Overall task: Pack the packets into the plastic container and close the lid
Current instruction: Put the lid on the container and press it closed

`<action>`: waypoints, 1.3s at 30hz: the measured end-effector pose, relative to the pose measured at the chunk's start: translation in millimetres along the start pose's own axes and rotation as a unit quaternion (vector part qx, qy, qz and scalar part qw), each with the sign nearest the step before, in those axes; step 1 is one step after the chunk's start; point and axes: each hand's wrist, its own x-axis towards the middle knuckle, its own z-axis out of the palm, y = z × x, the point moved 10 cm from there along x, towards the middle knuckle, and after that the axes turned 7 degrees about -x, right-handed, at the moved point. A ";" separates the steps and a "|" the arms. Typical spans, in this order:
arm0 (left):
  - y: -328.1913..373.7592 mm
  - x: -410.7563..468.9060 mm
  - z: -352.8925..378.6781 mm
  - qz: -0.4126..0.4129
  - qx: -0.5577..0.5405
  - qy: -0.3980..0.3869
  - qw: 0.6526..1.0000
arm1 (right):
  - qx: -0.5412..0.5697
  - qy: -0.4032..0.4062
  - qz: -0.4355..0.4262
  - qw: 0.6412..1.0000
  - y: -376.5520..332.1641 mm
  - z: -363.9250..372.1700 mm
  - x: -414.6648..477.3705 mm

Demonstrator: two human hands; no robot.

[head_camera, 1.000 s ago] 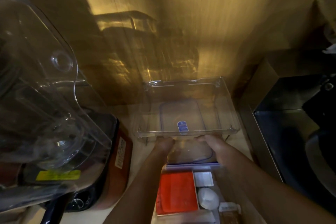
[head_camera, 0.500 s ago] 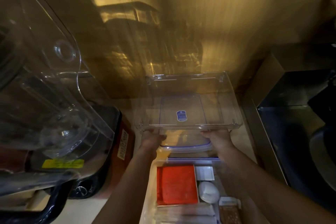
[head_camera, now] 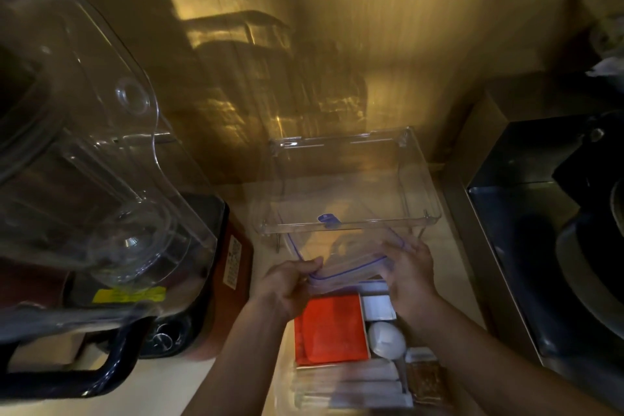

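Note:
A clear lid with a blue seal line (head_camera: 347, 262) is tilted, its far end still under a clear plastic riser shelf (head_camera: 351, 223). My left hand (head_camera: 287, 287) grips the lid's near left corner and my right hand (head_camera: 408, 272) holds its near right edge. Just below my hands stands the open plastic container (head_camera: 289, 385). Inside it lie an orange packet (head_camera: 331, 328), a white packet (head_camera: 378, 307), a white rounded piece (head_camera: 385, 338), a brown packet (head_camera: 426, 382) and several pale long packets (head_camera: 347, 385).
A large blender with a clear jug (head_camera: 84, 145) and dark base (head_camera: 175, 331) crowds the left side of the counter. A dark metal stove or sink unit (head_camera: 540, 246) borders the right. A wooden wall rises right behind the riser shelf.
The lid lay flat under the riser shelf with my hands at the shelf's front. Now both hands grip the lid, which has come out toward me and tilted up.

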 end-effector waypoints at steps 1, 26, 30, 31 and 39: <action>-4.6 -2.0 3.0 0.001 0.001 -0.009 1.000 | 0.002 0.003 0.000 1.000 1.9 -0.6 -4.1; 18.9 -77.4 -54.8 0.220 0.483 0.100 0.841 | -0.173 -0.121 -0.063 0.975 -45.6 -89.6 -50.2; -4.2 -96.6 -48.2 0.351 0.673 0.203 0.618 | -0.307 -0.096 -0.071 0.944 -26.2 -99.1 -41.0; -13.0 -95.9 -49.1 0.355 0.688 0.208 0.598 | -0.318 -0.094 -0.069 0.941 -22.1 -99.1 -41.0; -30.1 -80.6 -68.9 0.331 0.760 0.233 0.509 | -0.379 -0.067 -0.039 0.922 2.5 -97.8 -37.8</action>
